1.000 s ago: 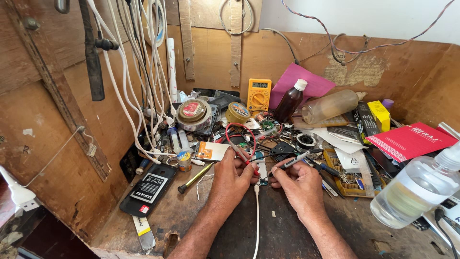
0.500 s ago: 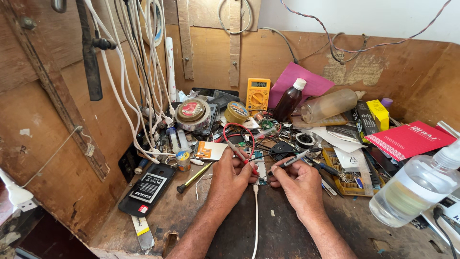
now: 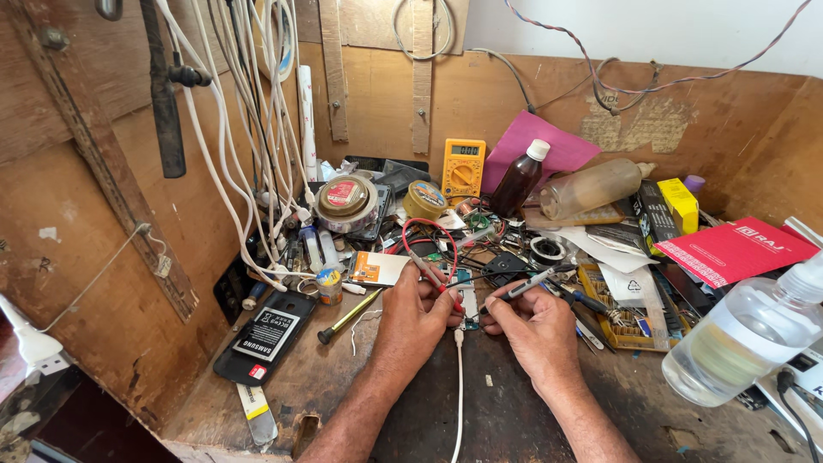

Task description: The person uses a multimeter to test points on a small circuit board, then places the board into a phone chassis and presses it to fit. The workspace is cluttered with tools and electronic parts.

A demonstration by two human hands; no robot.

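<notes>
Wooden bench (image 3: 514,420) clutter runs from a black phone battery (image 3: 267,330) with a white label at the left. Next, the left hand (image 3: 416,321) is clamped on a red probe (image 3: 433,279), and the right hand (image 3: 536,330) pinches a black probe (image 3: 523,287); both tips meet a small circuit board (image 3: 467,319) between the thumbs. Judged from the crowded wires, a slipping tip could bridge contacts. Behind stands a yellow multimeter (image 3: 463,169); a flat red rectangular package (image 3: 737,249) lies far right.
</notes>
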